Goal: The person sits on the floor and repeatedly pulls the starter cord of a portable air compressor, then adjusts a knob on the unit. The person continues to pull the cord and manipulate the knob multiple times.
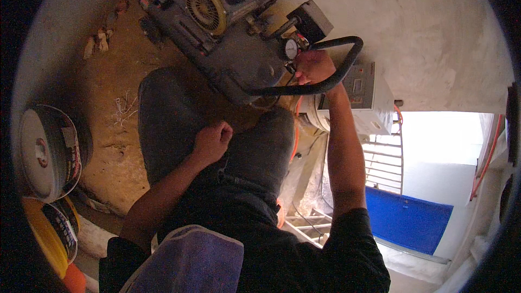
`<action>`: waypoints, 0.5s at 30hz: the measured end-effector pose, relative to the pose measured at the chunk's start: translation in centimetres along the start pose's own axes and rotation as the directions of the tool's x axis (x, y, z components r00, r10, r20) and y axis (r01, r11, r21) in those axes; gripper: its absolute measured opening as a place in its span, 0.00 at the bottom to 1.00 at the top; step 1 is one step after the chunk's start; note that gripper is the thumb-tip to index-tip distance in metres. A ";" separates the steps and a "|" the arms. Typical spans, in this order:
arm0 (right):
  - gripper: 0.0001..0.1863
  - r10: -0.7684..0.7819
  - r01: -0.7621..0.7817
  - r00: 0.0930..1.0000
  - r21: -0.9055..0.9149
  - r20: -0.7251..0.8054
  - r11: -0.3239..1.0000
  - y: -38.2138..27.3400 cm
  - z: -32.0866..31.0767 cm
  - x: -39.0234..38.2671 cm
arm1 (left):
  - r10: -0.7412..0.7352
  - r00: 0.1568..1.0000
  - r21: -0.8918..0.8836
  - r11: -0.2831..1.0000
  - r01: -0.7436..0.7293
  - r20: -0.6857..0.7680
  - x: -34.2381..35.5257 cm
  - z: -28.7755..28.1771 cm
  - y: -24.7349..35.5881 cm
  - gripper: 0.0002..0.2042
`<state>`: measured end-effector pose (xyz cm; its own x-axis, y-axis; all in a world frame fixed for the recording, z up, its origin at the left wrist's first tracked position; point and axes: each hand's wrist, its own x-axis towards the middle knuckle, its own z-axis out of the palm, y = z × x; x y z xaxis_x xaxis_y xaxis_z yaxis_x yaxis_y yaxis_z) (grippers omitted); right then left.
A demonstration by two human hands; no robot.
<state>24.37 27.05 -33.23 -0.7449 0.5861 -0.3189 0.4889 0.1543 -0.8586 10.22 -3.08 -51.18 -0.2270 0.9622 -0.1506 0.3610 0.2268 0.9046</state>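
Observation:
A dusty air compressor [233, 65] stands in front of my knees, with a black tubular handle [353, 57] at its right end. My right hand [315, 68] reaches inside the loop of this handle, just below a round pressure gauge [291, 49]. Its fingers are closed at the fittings there, and what they grip is hidden. A black box [312, 21] sits above the gauge. My left hand [213, 142] rests on my thigh, curled into a loose fist, with nothing showing in it.
A lidded bucket [40, 154] and a yellow bucket [43, 233] stand at the left. Behind my right forearm is a grey-fronted box [362, 89] with an orange hose [297, 130] nearby. Farther right are a metal rack [384, 163] and a blue panel [407, 220].

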 end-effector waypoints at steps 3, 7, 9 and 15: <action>0.03 -0.152 0.153 0.988 -0.039 0.012 0.988 4.3 -1.2 0.4 | 0.002 0.999 0.007 1.000 -0.002 0.046 -0.1 0.1 0.5 0.06; 0.07 0.137 -0.067 0.969 0.317 -0.206 0.946 2.0 1.6 -0.8 | 0.005 1.000 0.037 0.999 -0.005 0.007 -0.3 -0.4 0.5 0.06; 0.10 0.121 0.000 0.973 0.528 -0.195 0.849 2.4 2.1 -1.5 | 0.019 1.000 0.042 0.999 -0.018 -0.023 -0.6 -0.1 0.2 0.06; 0.10 -0.260 0.295 0.955 0.362 -0.141 0.884 4.4 1.4 -1.6 | 0.070 0.995 0.029 0.997 -0.069 -0.070 -0.9 0.3 0.0 0.07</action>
<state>27.07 25.69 -37.06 -0.7748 0.6317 -0.0244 0.0487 0.0213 -0.9986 10.75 -3.91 -51.15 -0.2640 0.9628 -0.0581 0.4022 0.1646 0.9006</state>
